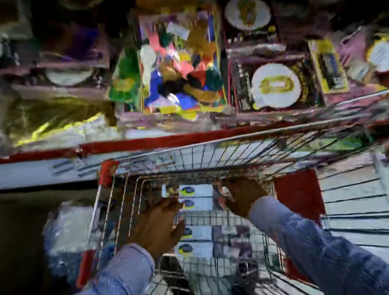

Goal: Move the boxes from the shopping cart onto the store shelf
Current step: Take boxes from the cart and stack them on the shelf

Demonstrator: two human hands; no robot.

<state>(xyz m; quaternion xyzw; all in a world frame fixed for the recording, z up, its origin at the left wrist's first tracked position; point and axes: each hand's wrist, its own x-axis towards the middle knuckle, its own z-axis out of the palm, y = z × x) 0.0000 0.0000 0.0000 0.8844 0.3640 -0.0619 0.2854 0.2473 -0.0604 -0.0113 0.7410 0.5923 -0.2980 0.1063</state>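
Note:
The picture is blurred by motion. A wire shopping cart (212,145) with red corner caps stands in front of me. Inside it lie several white boxes with blue and yellow marks. The far pair of boxes (200,196) sits between my hands; a near pair of boxes (197,241) lies closer to me. My left hand (159,225) reaches down at the left end of the far boxes and touches them. My right hand (241,196) curls over their right end. Whether the boxes are lifted I cannot tell. Both arms wear blue sleeves.
The store shelf (163,140) with a red front edge runs across just beyond the cart. It holds a colourful packet (178,61), boxes with white round labels (275,86) and other goods. A red panel (297,196) hangs at the cart's right side.

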